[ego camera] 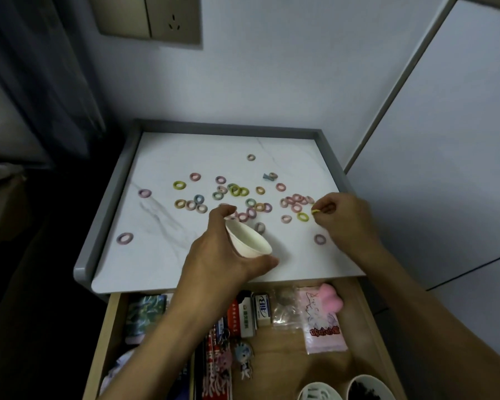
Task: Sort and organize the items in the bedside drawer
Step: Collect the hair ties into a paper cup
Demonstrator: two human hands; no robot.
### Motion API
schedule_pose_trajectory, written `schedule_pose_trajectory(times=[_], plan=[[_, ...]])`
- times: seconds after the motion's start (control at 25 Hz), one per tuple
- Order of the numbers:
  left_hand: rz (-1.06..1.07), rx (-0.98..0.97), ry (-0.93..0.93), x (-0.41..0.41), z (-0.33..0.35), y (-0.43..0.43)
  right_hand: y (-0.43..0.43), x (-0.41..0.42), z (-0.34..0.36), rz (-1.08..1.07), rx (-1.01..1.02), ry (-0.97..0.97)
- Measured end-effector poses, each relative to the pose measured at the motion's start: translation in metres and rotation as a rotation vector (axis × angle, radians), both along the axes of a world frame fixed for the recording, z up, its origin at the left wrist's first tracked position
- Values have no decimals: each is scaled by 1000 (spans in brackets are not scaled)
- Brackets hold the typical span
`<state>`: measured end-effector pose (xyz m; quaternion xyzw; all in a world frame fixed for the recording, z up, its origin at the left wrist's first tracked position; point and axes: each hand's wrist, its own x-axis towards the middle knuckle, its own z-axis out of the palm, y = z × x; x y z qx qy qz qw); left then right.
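Note:
Several small colourful hair ties (237, 191) lie scattered over the white marble nightstand top (162, 255). My left hand (217, 255) grips a white paper cup (247, 241), tipped on its side above the top's front half. To the right, my right hand (347, 217) pinches a yellow hair tie (315, 211) between its fingertips, just beside a green tie (302, 217) and a cluster of pink ties (296, 200). Below the top, the wooden drawer (370, 307) stands pulled out with mixed items inside.
In the drawer lie lighters (246, 316), a white eraser box (261, 310), a pink paw toy (331, 298), plastic packets (324, 327), figure keychains (243, 359) and two cups (367, 388) at the front right. A raised grey rim (110, 203) edges the top. A wall socket (149, 18) is above.

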<state>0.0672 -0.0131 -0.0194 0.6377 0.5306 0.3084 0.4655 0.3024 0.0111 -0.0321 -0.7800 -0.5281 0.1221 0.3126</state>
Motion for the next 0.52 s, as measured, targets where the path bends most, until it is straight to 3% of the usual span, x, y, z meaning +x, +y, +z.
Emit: schedule_pose_trajectory(times=[0.08,0.16,0.28,0.4,0.52], plan=[[-29,76,64,2,2,-1,-7,-21,27,139,92,308],[-56,111,75,5,5,-2,-20,-50,45,423,3,516],[-91,142,74,7,3,0,-30,-75,39,668,-149,342],[-83,160,103,3,1,0,-25,-67,38,566,6,422],[-50,158,112,-1,2,2,-10,-33,24,280,124,263]])
